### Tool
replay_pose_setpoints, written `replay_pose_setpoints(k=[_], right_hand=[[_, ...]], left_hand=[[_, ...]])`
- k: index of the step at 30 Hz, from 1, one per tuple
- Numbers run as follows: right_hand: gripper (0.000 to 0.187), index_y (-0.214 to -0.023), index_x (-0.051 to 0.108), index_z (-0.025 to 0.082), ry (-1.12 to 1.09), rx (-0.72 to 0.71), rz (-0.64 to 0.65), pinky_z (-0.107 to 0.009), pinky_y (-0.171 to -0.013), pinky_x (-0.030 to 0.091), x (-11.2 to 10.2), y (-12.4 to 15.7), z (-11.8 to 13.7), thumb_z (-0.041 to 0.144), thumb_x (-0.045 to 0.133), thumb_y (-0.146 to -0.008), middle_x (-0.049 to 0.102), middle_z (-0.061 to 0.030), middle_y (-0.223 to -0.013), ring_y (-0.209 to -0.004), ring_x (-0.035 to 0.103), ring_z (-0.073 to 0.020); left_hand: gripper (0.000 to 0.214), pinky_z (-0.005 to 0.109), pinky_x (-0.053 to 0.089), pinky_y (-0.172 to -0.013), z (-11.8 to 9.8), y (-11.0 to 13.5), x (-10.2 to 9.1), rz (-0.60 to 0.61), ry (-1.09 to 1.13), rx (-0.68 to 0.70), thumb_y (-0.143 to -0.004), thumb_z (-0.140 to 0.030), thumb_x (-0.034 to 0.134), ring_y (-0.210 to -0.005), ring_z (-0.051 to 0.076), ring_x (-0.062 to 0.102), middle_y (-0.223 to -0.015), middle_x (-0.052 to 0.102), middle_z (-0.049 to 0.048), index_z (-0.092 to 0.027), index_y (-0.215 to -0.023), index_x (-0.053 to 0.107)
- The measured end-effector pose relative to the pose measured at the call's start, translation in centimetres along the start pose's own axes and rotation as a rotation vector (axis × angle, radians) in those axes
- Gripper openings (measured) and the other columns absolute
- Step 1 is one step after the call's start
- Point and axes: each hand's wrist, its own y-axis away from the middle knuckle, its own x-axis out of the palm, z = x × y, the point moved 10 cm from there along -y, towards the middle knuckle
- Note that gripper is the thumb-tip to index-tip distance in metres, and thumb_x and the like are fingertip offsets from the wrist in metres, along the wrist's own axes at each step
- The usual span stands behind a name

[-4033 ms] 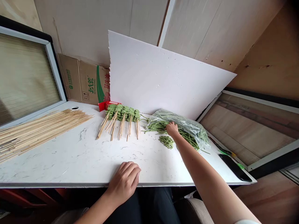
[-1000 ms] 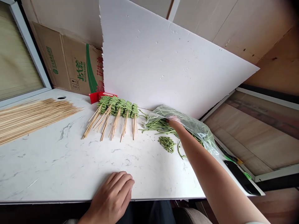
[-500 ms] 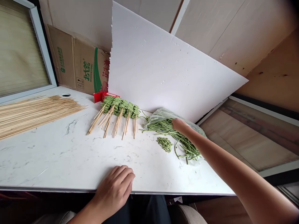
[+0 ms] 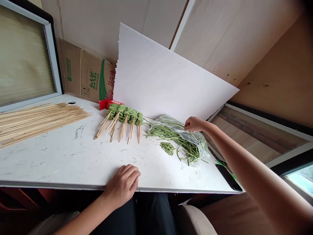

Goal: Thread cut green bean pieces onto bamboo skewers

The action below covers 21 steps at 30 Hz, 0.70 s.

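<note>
My left hand [image 4: 124, 182] rests on the front edge of the white table with its fingers curled in, and nothing shows in it. My right hand [image 4: 193, 124] is closed above a clear plastic bag [image 4: 202, 142]. A thin green long bean appears to run into its fingers, partly hidden. Below it, a heap of long beans [image 4: 162, 132] spills out of the bag. In front of the heap lies a small pile of short cut bean pieces [image 4: 167, 148]. To the left, several skewered bean bundles [image 4: 126, 112] sit in a row, their sticks pointing toward me.
Many loose bamboo skewers [image 4: 41, 120] cover the left side of the table [image 4: 80, 160]. A cardboard box [image 4: 85, 75] and a white board [image 4: 166, 75] stand at the back. A red packet [image 4: 104, 104] lies behind the bundles. A black phone [image 4: 228, 177] lies at the right edge.
My right hand has lifted from the bean heap and drawn slightly right, now closed above the bag. The view has shifted, bringing the phone into sight. My left hand stays at the table edge.
</note>
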Motion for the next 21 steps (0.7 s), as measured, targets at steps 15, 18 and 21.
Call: replay_pose_setpoints(k=[15,18,21], right_hand=[[0.028,-0.08,0.069,0.017,-0.931,-0.488,-0.049,-0.023,-0.051,0.045,11.2,12.3,16.0,0.044,0.073,-0.084,0.072,-0.0031,-0.068,-0.056,0.063,-0.0133],[0.028,-0.083,0.068,0.017,-1.111,-0.518,-0.091,-0.024,-0.053,0.047,13.4,14.0,19.7,0.045,0.073,-0.085,0.068,-0.0012,-0.067,-0.054,0.061,-0.0126],[0.03,-0.081,0.067,0.017,-1.235,-0.533,-0.163,-0.024,-0.052,0.047,15.3,14.7,23.0,0.047,0.072,-0.086,0.067,-0.0008,-0.068,-0.053,0.06,-0.0125]], left_hand=[[0.029,0.034,0.057,-0.078,3.1,-5.0,-5.5,-0.204,0.362,-0.435,-0.097,-0.04,0.063,-0.087,0.022,0.072,-0.104,0.077,0.0117,-0.017,-0.113,0.07],[0.045,0.035,0.058,-0.085,5.2,-5.5,-6.5,-0.274,0.545,-0.595,-0.093,-0.05,0.067,-0.097,0.024,0.074,-0.113,0.077,0.0162,-0.013,-0.119,0.069],[0.045,0.036,0.057,-0.087,5.4,-6.1,-7.2,-0.278,0.693,-0.56,-0.095,-0.055,0.062,-0.098,0.025,0.074,-0.107,0.077,0.0164,-0.012,-0.105,0.072]])
